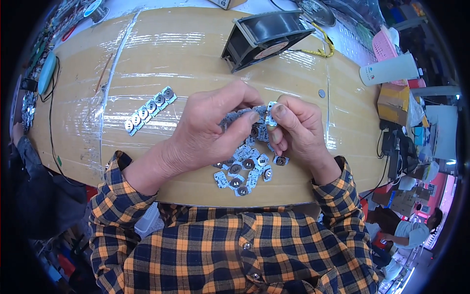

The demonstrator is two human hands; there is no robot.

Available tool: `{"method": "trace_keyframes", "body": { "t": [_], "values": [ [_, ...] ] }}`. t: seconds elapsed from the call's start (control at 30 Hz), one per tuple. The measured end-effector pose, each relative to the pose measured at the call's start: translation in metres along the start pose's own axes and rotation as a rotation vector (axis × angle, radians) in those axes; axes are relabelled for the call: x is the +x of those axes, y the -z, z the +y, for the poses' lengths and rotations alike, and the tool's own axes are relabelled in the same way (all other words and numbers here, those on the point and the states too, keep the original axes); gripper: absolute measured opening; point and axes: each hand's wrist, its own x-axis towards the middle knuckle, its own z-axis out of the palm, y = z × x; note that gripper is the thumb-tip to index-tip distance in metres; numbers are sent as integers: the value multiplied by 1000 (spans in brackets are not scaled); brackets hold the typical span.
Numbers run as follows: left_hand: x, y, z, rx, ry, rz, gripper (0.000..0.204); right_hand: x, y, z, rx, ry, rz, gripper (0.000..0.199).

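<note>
My left hand (208, 122) is closed, thumb and fingers gripping a strip of small circuit boards (260, 116) over the middle of the table. My right hand (299, 125) pinches a small circuit board (270, 116) between thumb and forefinger, right beside that strip. Whether the two pieces are still joined I cannot tell. Below the hands lies a loose pile of small circuit boards (248, 163), pale blue with round dark parts, partly hidden by my left hand. Left of my left hand, a strip of joined boards (151, 110) with round parts lies slanted on the table.
The table (161, 59) is covered in brown sheet and clear film. A black fan (264, 39) stands beyond my hands. At right are a coin-like disc (321, 93), a white cup (389, 69), a pink basket (384, 46) and a cardboard box (393, 103). Other people sit left and right.
</note>
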Motion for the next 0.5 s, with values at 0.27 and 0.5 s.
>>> {"method": "trace_keyframes", "body": {
  "t": [0.27,0.5],
  "values": [
    [-5,-11,1,112,-214,-189,15,7,4,1,158,-12,123,33],
    [1,-5,3,17,-27,59,12,-1,3,-1,20,-19,15,34]
  ]
}}
